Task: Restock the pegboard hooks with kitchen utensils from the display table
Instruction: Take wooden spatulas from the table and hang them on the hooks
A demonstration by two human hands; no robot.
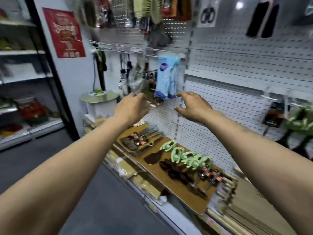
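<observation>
Forearms: both stretched forward above table (184, 189).
Left hand (131, 107): curled on something clear and blurred, above table's far end; identity unclear.
Right hand (193, 106): spread, empty, near pegboard (237, 92).
Utensils (186, 165): lying on table.
Risk: likely missed hook; slippery item could drop onto table.

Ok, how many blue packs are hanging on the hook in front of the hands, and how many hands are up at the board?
Blue hanging packs: 2, side by side, a larger blue pack and a narrower blue pack to its right.
Hands raised at the pegboard: 2, the left hand and the right hand.
Total: 4.
The picture is blurred, so a third pack hidden behind cannot be ruled out.
</observation>
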